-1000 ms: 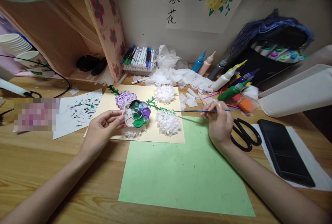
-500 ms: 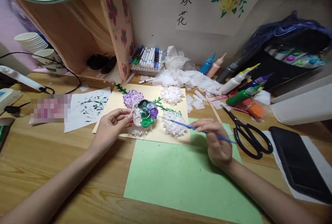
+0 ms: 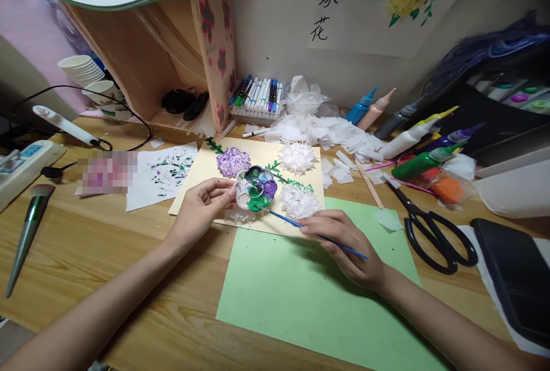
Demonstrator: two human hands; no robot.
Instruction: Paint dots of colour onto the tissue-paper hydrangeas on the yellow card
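Observation:
My left hand [image 3: 204, 208] pinches the edge of a flower-shaped paint palette [image 3: 254, 188], held above a cream sheet [image 3: 191, 188]. Green, purple and dark paint fill several of its wells. In my right hand [image 3: 344, 245] is a thin blue paintbrush [image 3: 290, 221], its tip at the palette's lower edge by the green paint. The cream sheet bears a purple flower [image 3: 233, 161], white paper flowers [image 3: 297, 157] and painted green leaves. Part of one white flower is hidden beneath the palette.
Green paper [image 3: 301, 296] lies in front. Black-handled scissors [image 3: 433, 233], a phone-like black object [image 3: 511, 279] and paint bottles [image 3: 429, 160] are on the right. Markers [image 3: 258, 95] and paper scraps [image 3: 322, 130] stand behind. A makeup brush [image 3: 30, 233] lies left, near a paint-smeared sheet [image 3: 161, 173].
The camera view has shifted, so the scene sits further right. My right hand has brought the brush tip from beside the white flower down and left to the palette's lower edge.

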